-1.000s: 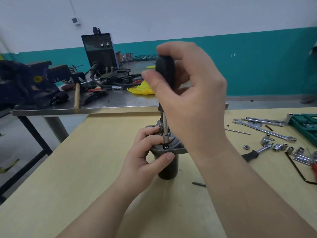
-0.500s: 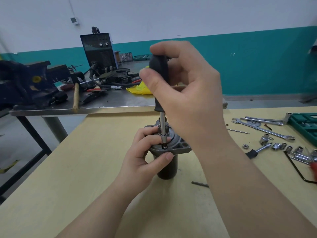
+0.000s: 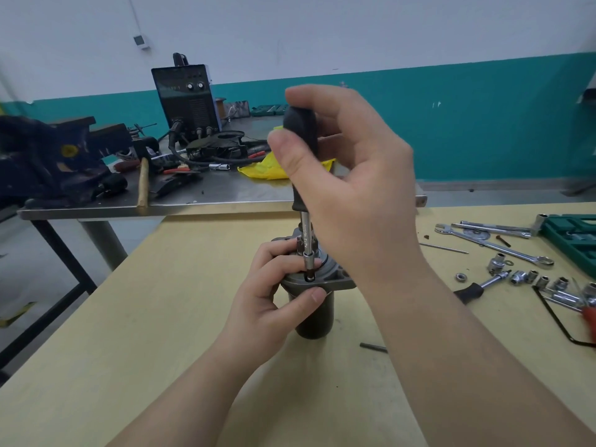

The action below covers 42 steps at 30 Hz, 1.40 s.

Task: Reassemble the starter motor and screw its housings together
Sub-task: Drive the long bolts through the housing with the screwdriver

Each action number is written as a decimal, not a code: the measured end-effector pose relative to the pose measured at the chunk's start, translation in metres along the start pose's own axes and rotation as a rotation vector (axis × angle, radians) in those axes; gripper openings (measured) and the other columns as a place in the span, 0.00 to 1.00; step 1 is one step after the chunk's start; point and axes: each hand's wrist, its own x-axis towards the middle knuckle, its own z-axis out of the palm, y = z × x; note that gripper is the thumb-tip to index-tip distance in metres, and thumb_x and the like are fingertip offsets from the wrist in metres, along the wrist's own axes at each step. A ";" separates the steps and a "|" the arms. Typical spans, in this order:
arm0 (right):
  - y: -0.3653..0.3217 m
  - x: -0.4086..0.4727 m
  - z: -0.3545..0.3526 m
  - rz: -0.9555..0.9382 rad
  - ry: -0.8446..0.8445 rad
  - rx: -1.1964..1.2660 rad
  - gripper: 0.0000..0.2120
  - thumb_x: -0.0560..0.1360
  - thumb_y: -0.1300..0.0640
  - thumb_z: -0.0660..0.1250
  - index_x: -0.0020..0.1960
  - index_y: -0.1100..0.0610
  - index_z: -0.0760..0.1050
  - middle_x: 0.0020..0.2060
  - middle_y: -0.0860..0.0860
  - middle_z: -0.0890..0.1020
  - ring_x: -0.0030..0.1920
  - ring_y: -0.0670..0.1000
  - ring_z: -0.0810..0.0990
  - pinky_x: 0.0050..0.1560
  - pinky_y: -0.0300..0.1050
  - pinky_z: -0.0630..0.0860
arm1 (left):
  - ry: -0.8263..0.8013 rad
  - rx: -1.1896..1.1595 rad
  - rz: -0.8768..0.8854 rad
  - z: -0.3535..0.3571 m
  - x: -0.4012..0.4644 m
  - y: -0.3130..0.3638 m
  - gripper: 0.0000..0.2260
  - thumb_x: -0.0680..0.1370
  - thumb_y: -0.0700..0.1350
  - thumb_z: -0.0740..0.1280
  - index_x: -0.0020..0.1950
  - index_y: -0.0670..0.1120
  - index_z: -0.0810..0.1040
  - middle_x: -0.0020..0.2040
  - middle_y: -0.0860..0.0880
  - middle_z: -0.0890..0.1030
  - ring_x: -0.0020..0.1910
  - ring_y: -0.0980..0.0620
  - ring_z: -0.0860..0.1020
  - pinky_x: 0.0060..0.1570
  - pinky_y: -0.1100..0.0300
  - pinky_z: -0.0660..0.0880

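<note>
**Hands screwing the starter motor on the wooden table**

Head view: the starter motor (image 3: 314,304) stands upright near the middle of the wooden table (image 3: 154,317). Its dark round body is at the bottom and its grey housing (image 3: 335,279) is on top.

The left hand (image 3: 274,298) grips the top of the motor. The thumb lies under the grey rim and the fingers curl over the top.

The right hand (image 3: 351,175) is wrapped around the black handle of the screwdriver (image 3: 301,162). The screwdriver stands straight up. Its shiny tip sits in a hole in the housing, just beside the left fingers.

On the right side of the table lie wrenches (image 3: 493,243), small sockets (image 3: 529,277), a nut (image 3: 461,277) and a green tool case (image 3: 574,237). A thin dark pin (image 3: 373,347) lies on the table near the motor, not touching it.

Behind the wooden table is a metal table (image 3: 209,195). On it sit a dark blue vise (image 3: 51,156), a hammer (image 3: 143,179), a black machine with knobs (image 3: 185,98) and a yellow bag (image 3: 267,171).
</note>
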 end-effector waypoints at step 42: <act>-0.011 0.005 -0.012 0.021 -0.171 -0.275 0.23 0.77 0.57 0.76 0.68 0.41 0.75 0.46 0.40 0.81 0.45 0.48 0.83 0.52 0.53 0.84 | -0.003 0.004 0.006 -0.001 0.000 0.000 0.12 0.75 0.47 0.76 0.59 0.53 0.86 0.67 0.47 0.77 0.73 0.39 0.73 0.71 0.35 0.72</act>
